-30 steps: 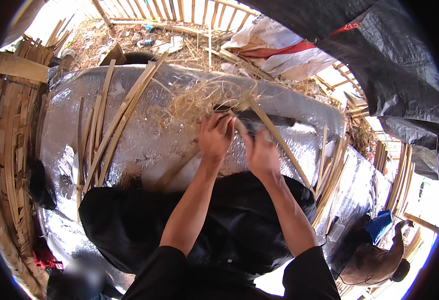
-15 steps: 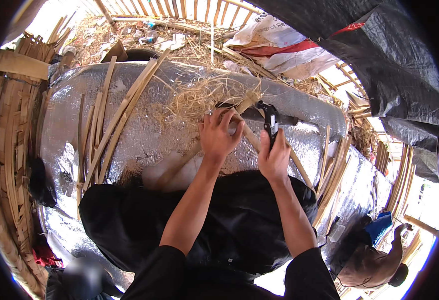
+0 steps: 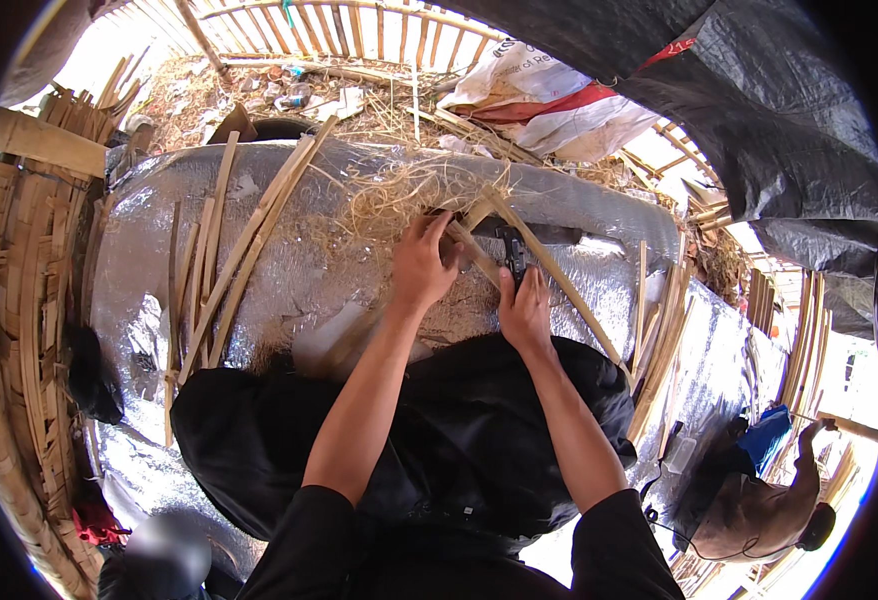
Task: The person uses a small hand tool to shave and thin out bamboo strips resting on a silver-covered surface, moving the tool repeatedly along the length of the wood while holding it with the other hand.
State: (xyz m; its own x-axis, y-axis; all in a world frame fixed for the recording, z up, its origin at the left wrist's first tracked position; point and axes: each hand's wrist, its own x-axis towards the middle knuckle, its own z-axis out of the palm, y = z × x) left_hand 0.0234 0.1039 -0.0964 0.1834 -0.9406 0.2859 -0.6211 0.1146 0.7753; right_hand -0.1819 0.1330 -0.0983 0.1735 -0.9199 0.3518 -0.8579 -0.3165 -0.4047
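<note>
My left hand [image 3: 422,265] is curled around the upper part of a pale bamboo strip [image 3: 474,250], with thumb and forefinger at its edge. My right hand [image 3: 526,312] grips a black hand tool [image 3: 509,250] with a light mark on its side; its exact kind does not show. The tool's upper end stands beside the strip. A second bamboo strip [image 3: 549,265] slants from above the tool down towards my right knee. Beyond my fingers lies a tangle of thin bamboo shavings [image 3: 389,200]. A long dark object [image 3: 556,235] lies behind the tool, partly hidden.
I sit on a silvery foil sheet [image 3: 139,260]. Bamboo strips [image 3: 249,240] lie at left, and more strips [image 3: 664,350] at right. A woven bamboo wall [image 3: 29,270] stands far left. Black tarp [image 3: 759,120] hangs upper right. Another person [image 3: 759,510] works at lower right.
My right hand and the black tool have moved left and slightly down, closer to my left hand. My left hand's fingers have closed in on the strip. The view has shifted slightly.
</note>
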